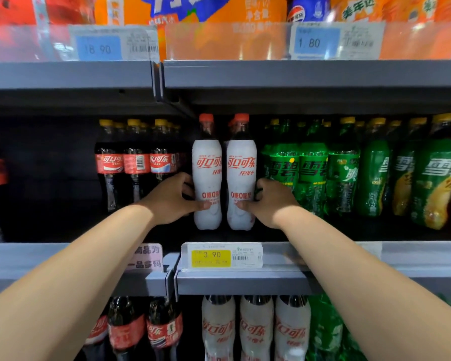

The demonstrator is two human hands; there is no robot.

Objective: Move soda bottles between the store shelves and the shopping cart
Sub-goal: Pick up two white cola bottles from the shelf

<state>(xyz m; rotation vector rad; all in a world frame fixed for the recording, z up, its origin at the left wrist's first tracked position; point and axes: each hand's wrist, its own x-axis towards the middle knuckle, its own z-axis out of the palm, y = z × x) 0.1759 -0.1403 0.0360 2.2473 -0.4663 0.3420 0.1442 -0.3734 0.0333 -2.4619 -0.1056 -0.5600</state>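
Two white-sleeved cola bottles with red caps stand side by side on the middle shelf [349, 259]. My left hand [171, 198] grips the left white bottle [207, 168] from its left side, thumb across the front. The right white bottle [241, 168] is held by my right hand [270, 201] from its right side, thumb on the lower front. Both bottles are upright, and more of the same kind stand behind them. The shopping cart is not in view.
Dark cola bottles [136, 162] with yellow caps stand left of the white pair, green soda bottles [313, 173] right. A yellow price tag [211, 257] sits on the shelf edge below. The lower shelf holds more white bottles [255, 332]; orange packs [193, 11] fill the top shelf.
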